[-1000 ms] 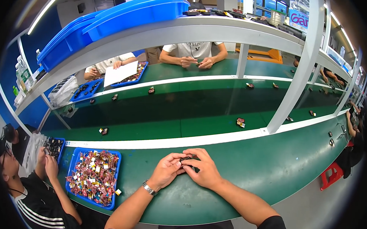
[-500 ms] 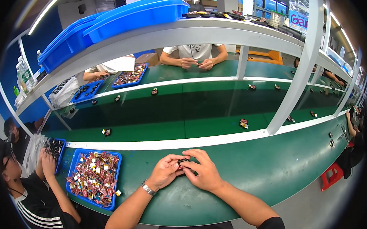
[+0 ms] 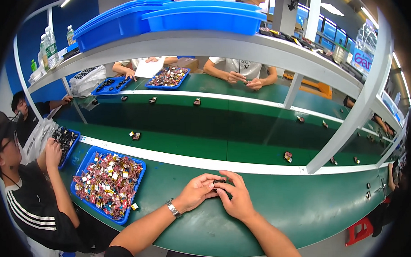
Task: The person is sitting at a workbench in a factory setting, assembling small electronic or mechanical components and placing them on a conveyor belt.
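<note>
My left hand (image 3: pixel 195 191), with a metal-band watch on its wrist, has its fingers closed around a small black plastic part (image 3: pixel 219 181) over the green work surface. My right hand (image 3: pixel 235 198) grips the same part from the other side, thumb and fingers pressed on it. Most of the part is hidden by my fingers, so its exact kind does not show. Left of my hands stands a blue tray (image 3: pixel 140 180) heaped with small reddish circuit pieces (image 3: pixel 108 181) bearing white and yellow bits. One loose piece (image 3: pixel 134 206) lies at the tray's right edge.
A co-worker (image 3: pixel 29 190) at my left reaches into a blue tray of black parts (image 3: pixel 65 141). Beyond a white rail (image 3: pixel 204 164), a green belt (image 3: pixel 182 146) carries scattered pieces. Overhead, a grey shelf (image 3: pixel 195 44) holds blue trays (image 3: pixel 205 17); its post (image 3: pixel 351 97) rises at the right.
My view has turned, so the shelf, belt and far workers appear shifted to the right. Both hands keep hold of the black part, with only a slight shift in my fingers.
</note>
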A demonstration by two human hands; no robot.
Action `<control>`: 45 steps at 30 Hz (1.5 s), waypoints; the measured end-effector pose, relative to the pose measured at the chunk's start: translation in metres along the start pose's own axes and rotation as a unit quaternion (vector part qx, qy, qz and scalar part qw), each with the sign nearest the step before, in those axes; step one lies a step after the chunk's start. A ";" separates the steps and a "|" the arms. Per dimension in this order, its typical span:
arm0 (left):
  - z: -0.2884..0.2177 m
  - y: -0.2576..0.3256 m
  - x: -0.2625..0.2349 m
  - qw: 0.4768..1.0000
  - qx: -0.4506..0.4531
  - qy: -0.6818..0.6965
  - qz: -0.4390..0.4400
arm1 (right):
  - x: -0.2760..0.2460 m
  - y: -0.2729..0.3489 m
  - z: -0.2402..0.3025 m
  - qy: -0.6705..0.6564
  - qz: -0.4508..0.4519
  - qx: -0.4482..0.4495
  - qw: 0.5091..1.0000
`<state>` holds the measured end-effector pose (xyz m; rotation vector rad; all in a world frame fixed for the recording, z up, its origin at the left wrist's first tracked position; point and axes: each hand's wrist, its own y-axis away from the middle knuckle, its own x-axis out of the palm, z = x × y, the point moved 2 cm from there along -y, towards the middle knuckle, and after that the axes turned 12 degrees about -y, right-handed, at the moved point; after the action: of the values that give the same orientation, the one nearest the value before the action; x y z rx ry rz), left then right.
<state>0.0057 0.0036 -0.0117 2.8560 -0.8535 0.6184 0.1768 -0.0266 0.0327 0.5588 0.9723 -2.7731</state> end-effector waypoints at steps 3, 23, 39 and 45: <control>0.001 0.000 -0.005 1.000 -0.012 0.003 0.000 | 0.000 -0.002 0.003 0.022 -0.026 -0.039 0.999; 0.001 0.001 0.001 0.999 -0.036 -0.006 -0.019 | 0.004 -0.004 0.005 0.152 -0.046 -0.079 0.984; -0.005 0.003 0.010 0.990 -0.012 -0.112 -0.084 | 0.005 -0.005 0.001 0.030 -0.069 -0.005 0.997; 0.000 0.004 0.008 0.981 -0.012 -0.166 -0.100 | 0.006 -0.003 -0.011 -0.089 -0.082 0.074 0.990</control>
<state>0.0101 -0.0036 -0.0085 3.0176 -0.5889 0.1081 0.1734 -0.0181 0.0240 0.2516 0.8117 -2.9957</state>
